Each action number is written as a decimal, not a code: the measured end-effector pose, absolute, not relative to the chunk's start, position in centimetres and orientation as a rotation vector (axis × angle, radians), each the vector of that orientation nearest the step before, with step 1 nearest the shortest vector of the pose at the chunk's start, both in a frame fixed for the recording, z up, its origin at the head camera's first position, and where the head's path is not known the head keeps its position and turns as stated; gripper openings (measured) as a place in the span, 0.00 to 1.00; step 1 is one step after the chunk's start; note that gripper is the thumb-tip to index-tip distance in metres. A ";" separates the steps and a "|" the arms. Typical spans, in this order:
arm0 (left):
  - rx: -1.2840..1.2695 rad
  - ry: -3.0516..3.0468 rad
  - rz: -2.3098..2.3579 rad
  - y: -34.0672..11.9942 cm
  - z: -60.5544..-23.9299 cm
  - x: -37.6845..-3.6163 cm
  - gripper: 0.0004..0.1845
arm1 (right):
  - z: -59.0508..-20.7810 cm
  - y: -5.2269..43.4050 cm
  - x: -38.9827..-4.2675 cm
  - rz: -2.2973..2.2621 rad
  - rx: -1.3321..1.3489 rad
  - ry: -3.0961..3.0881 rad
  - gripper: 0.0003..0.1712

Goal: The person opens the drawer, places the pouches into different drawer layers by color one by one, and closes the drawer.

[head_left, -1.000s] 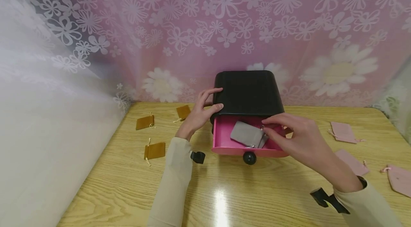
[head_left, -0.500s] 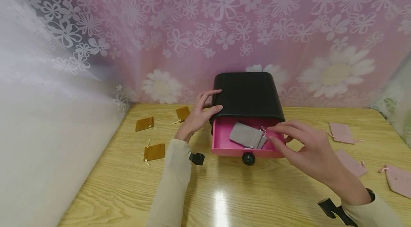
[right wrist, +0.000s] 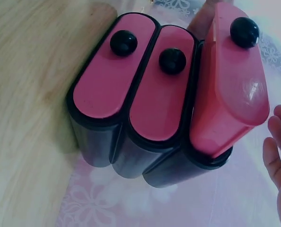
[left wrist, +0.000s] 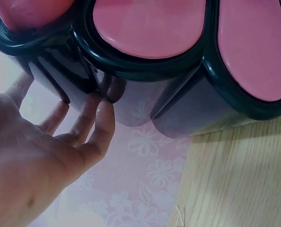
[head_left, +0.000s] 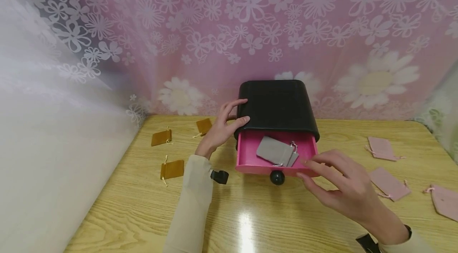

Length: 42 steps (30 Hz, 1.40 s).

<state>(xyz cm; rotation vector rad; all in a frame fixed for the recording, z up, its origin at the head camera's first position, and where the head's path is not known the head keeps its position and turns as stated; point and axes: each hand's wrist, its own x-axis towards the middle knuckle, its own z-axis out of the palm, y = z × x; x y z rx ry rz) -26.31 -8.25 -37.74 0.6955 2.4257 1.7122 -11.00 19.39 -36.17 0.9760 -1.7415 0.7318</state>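
A black drawer cabinet point(head_left: 277, 104) stands at the back of the wooden table point(head_left: 250, 213). Its top pink drawer point(head_left: 250, 153) is pulled out, with a grey drawstring pouch point(head_left: 275, 151) lying inside and a black knob point(head_left: 277, 177) on the front. My left hand point(head_left: 234, 114) rests on the cabinet's left top corner; in the left wrist view its fingers point(left wrist: 95, 118) lie fairly straight against the black side point(left wrist: 178, 104). My right hand point(head_left: 315, 169) hovers empty by the drawer's front right corner, fingers extended. In the right wrist view, the pulled-out drawer point(right wrist: 230, 90) juts past two closed ones.
Three brown pouches point(head_left: 162, 137) point(head_left: 204, 125) point(head_left: 172, 168) lie on the table left of the cabinet. Three pink pouches point(head_left: 381, 147) point(head_left: 389, 183) point(head_left: 445, 201) lie to the right. A flowered pink curtain point(head_left: 250, 26) hangs close behind, and a white drape point(head_left: 53, 145) closes the left side.
My right hand has drawn back out of the drawer toward me, leaving the grey pouch lying inside. The left hand has stayed on the cabinet.
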 end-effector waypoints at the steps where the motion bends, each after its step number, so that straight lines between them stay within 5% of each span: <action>1: 0.695 2.429 1.708 -8.2 -37.7 -26.3 0.27 | -36.2 19.3 -10.9 0.716 0.971 -1.733 0.25; 42: 0.655 2.448 1.705 -8.0 -37.6 -26.1 0.27 | -39.1 17.8 -10.6 0.473 1.022 -1.823 0.22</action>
